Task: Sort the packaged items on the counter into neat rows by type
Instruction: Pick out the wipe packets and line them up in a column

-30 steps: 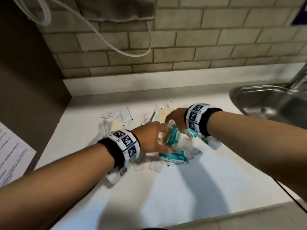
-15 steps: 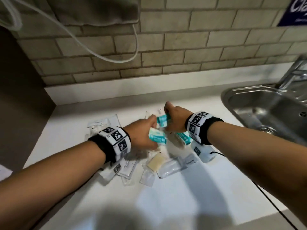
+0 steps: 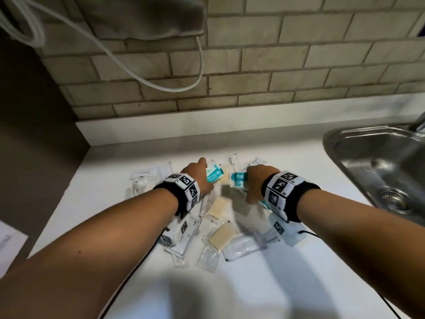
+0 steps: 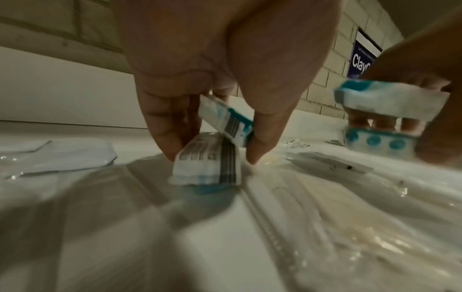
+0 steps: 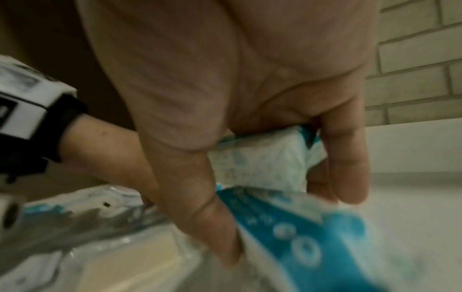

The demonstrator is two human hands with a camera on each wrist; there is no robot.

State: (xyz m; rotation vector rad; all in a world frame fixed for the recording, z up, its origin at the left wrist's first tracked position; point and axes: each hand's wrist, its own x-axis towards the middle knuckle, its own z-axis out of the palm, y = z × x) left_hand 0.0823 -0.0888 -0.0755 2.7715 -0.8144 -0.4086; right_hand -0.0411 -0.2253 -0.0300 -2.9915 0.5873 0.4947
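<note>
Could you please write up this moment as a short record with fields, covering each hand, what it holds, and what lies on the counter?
left hand: left hand pinches a teal-and-white packet between thumb and fingers, low over the pile
right hand: right hand grips teal-and-white packets
loose items: soap bars in clear wrap, other clear pouches, still jumbled
surface: white counter
nearby: steel sink on the right, tiled wall behind
rows formed: none visible yet
</note>
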